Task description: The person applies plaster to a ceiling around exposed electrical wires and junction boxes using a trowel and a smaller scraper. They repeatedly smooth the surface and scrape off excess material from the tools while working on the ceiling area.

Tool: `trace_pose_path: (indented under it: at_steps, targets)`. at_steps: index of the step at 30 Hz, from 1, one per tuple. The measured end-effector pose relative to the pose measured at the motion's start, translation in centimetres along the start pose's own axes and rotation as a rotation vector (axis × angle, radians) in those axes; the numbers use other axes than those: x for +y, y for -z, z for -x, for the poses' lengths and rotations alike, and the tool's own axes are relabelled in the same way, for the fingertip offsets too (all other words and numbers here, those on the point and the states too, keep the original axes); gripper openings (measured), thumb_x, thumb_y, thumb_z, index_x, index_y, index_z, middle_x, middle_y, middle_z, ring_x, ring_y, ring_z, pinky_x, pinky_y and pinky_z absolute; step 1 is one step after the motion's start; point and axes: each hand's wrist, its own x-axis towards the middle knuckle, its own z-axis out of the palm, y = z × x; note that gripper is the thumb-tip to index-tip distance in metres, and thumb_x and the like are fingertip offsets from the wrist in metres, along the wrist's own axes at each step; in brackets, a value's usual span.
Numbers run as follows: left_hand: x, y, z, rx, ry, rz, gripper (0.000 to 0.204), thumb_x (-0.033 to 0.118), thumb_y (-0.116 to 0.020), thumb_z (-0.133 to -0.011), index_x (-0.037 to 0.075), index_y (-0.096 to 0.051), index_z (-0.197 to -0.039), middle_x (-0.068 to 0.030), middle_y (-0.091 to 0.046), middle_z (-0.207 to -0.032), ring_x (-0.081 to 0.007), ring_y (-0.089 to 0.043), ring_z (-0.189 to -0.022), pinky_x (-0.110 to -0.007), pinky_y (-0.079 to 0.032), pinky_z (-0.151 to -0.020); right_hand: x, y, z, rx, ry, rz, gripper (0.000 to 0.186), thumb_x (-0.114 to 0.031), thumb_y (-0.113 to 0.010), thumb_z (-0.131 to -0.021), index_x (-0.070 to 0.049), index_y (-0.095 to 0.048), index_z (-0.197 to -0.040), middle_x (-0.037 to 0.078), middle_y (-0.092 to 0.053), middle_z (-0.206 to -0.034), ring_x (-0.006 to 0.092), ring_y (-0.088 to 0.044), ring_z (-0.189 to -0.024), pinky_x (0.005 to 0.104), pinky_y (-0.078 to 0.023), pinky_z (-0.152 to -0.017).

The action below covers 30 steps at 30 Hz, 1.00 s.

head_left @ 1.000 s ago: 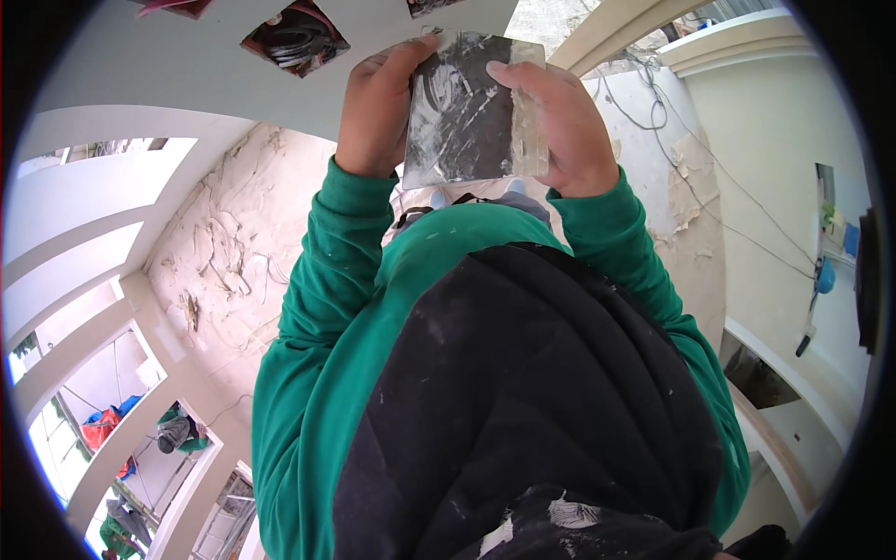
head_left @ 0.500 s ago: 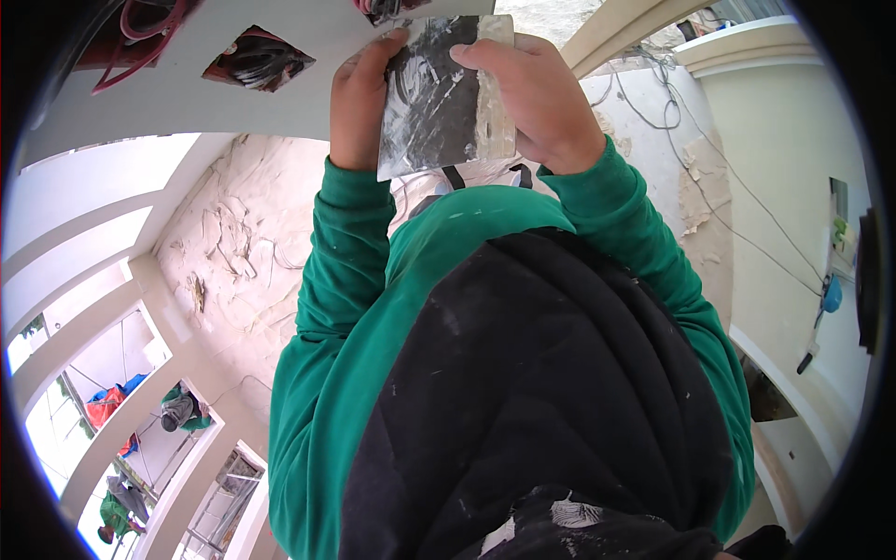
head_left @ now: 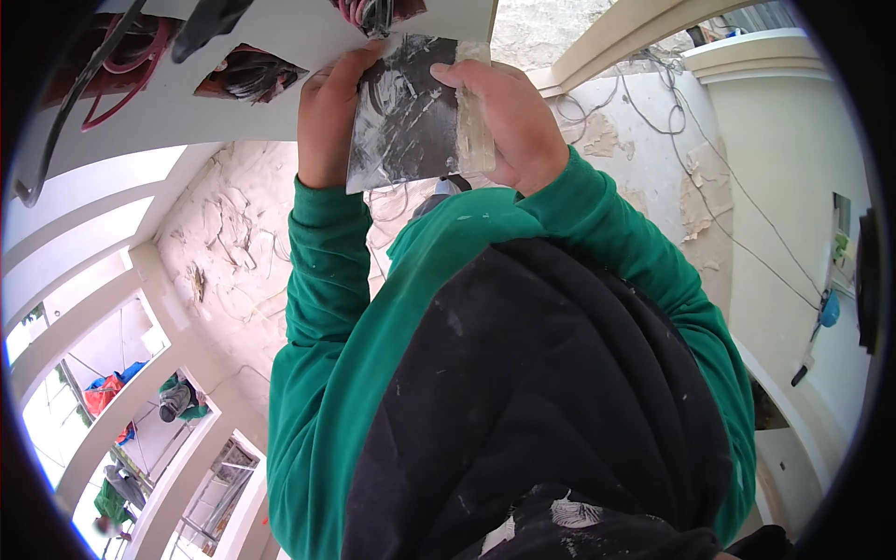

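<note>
A flat rectangular plate (head_left: 403, 121), dark and smeared with white, with a pale strip along its right side, is held between my hands at the upper middle. My left hand (head_left: 325, 126) is closed on its left edge, thumb near the top corner. My right hand (head_left: 518, 126) grips the right side, thumb pressed on the face and the other fingers hidden behind. Just beyond them is a white panel (head_left: 252, 119) with square cutouts (head_left: 250, 75) holding bundled wires. Red cable (head_left: 149, 65) and black cable (head_left: 112, 47) hang at the upper left.
The pale floor (head_left: 233, 215) has crumpled, peeling covering. Loose cords (head_left: 674, 121) cross the floor at right, beside a cream wall (head_left: 775, 187) and a curved beige trim (head_left: 607, 37). Two co-workers (head_left: 177, 399) (head_left: 121, 499) and scaffolding appear through openings at lower left.
Both hands and the plate have shifted left across the view, still gripping it the same way. More of the cables at the upper left has come into view.
</note>
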Motion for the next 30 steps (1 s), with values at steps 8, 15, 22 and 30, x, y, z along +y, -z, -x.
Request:
trace_pose_path:
  at_steps: [8, 15, 22, 30]
  targets:
    - [-0.3, -2.4, 0.6, 0.173, 0.086, 0.252, 0.029, 0.018, -0.06, -0.093, -0.007, -0.07, -0.105, -0.0062, -0.07, -0.098, -0.0125, -0.062, -0.086, -0.025, -0.047, -0.08, -1.9, 3.1, -2.1, -0.154, 0.133, 0.371, 0.022, -0.011, -0.066, -0.088, 0.004, -0.063, -0.105, 0.01, -0.068, -0.096, 0.0213, -0.07, -0.082, 0.0343, -0.058, -0.07]
    - [0.2, -4.2, 0.9, 0.277, 0.04, 0.369, 0.028, 0.017, -0.06, -0.094, -0.008, -0.07, -0.102, -0.0064, -0.07, -0.091, -0.0123, -0.062, -0.08, -0.024, -0.048, -0.075, -4.1, 2.9, -2.7, -0.22, 0.165, 0.644, 0.028, -0.019, -0.062, -0.093, 0.0, -0.066, -0.113, 0.006, -0.071, -0.099, 0.0147, -0.07, -0.086, 0.0286, -0.056, -0.078]
    - [0.8, -4.7, 1.0, 0.336, 0.117, 0.384, 0.029, 0.018, -0.06, -0.093, -0.009, -0.07, -0.099, -0.0062, -0.069, -0.089, -0.0115, -0.061, -0.079, -0.024, -0.047, -0.074, -3.8, 3.7, -3.7, -0.148, 0.094, 0.513, 0.023, -0.017, -0.069, -0.086, 0.002, -0.066, -0.099, 0.007, -0.068, -0.085, 0.0173, -0.069, -0.072, 0.0315, -0.055, -0.06]
    - [0.7, -4.7, 1.2, 0.289, 0.103, 0.394, 0.024, 0.016, -0.062, -0.092, -0.006, -0.07, -0.096, -0.006, -0.069, -0.087, -0.0123, -0.061, -0.074, -0.024, -0.048, -0.07, -3.0, 3.6, -2.6, -0.157, 0.011, 0.346, 0.023, -0.016, -0.067, -0.088, 0.003, -0.066, -0.1, 0.008, -0.069, -0.089, 0.0158, -0.069, -0.074, 0.0285, -0.054, -0.062]
